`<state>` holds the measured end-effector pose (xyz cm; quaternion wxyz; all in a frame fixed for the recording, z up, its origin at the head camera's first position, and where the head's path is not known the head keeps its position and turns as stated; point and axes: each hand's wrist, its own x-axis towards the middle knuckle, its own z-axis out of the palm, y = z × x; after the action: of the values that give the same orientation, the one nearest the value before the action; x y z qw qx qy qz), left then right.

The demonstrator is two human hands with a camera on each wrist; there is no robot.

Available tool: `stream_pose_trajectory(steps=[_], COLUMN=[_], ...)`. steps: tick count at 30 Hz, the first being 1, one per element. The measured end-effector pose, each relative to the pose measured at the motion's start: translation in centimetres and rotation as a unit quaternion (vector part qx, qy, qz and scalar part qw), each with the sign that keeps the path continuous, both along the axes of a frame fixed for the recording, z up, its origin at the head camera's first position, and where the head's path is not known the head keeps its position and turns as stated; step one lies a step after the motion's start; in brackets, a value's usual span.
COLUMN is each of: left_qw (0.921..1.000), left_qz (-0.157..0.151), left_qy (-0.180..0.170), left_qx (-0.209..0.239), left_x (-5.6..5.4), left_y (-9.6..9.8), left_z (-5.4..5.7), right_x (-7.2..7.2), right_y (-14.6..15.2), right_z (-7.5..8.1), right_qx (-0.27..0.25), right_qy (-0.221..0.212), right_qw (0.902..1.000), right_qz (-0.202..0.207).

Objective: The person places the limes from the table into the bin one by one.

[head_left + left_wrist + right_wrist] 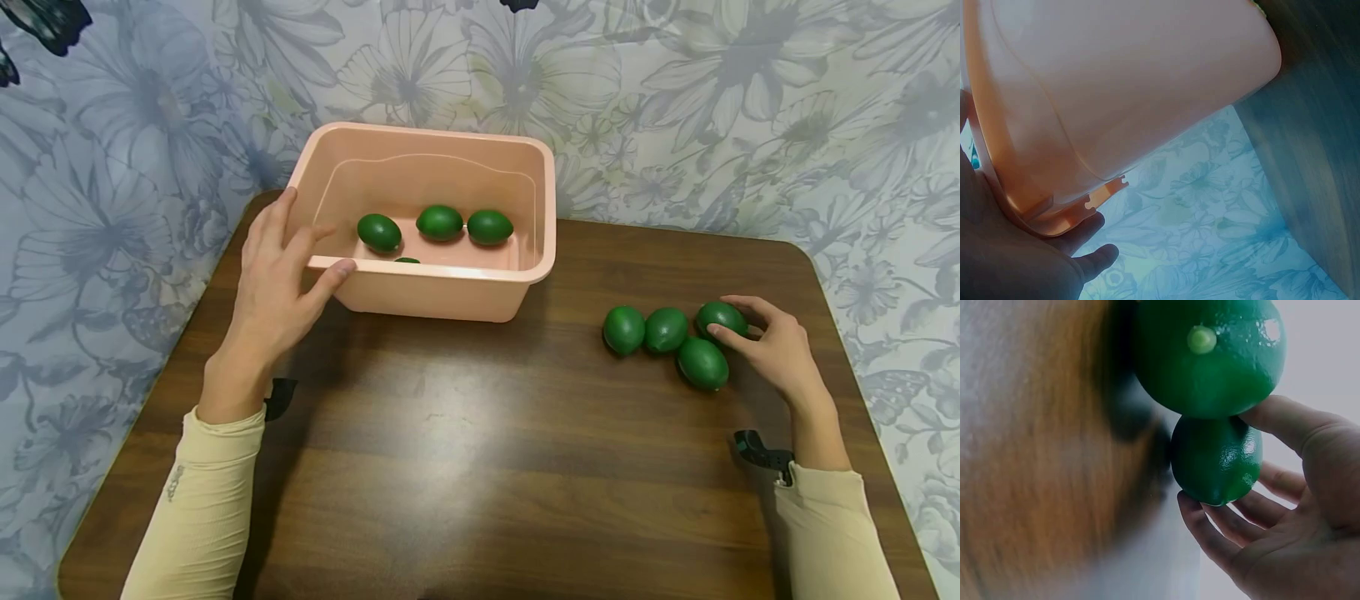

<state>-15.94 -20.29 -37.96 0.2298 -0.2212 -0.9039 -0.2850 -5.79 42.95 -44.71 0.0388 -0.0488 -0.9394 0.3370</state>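
Observation:
A pale pink plastic bin (435, 293) stands at the back left of the table, with several green limes (439, 223) on its floor. My left hand (270, 304) holds the bin's near left corner, thumb on the front rim and fingers over the left rim. In the left wrist view the bin's outer wall (1122, 75) fills much of the picture. At the right, my right hand (783, 354) pinches a lime (722, 315) between thumb and fingers. Another lime (702, 364) lies just in front of it; in the right wrist view this nearer lime (1210, 369) looms large.
Two more limes, one in the middle (666, 330) and one at the left end (624, 330), lie beside the pinched one. The brown wooden table (480, 467) has rounded corners. Flower-patterned covering (750, 100) surrounds it. Dark objects (52, 25) show at the top left.

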Motion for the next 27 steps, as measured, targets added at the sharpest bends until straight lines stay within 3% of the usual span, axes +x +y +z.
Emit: stream_pose_trajectory(steps=[6,14,27], left_qw=[1.0,1.0,1.0], left_qz=[0.003,0.001,0.002], left_qy=[-0.005,-0.003,-0.002], left_qx=[-0.002,-0.001,-0.002], left_x=[0.1,0.0,-0.1], left_y=[-0.1,-0.3,-0.3], left_z=[-0.1,-0.1,-0.1], right_x=[0.0,-0.3,-1.5], right_y=[-0.1,-0.6,-2.9], right_z=[-0.1,0.4,2.6], right_qx=[0.002,-0.006,-0.03], right_qy=[0.005,0.065,0.101], right_qw=[1.0,0.9958,0.9929], right_qz=[-0.005,-0.064,-0.055])
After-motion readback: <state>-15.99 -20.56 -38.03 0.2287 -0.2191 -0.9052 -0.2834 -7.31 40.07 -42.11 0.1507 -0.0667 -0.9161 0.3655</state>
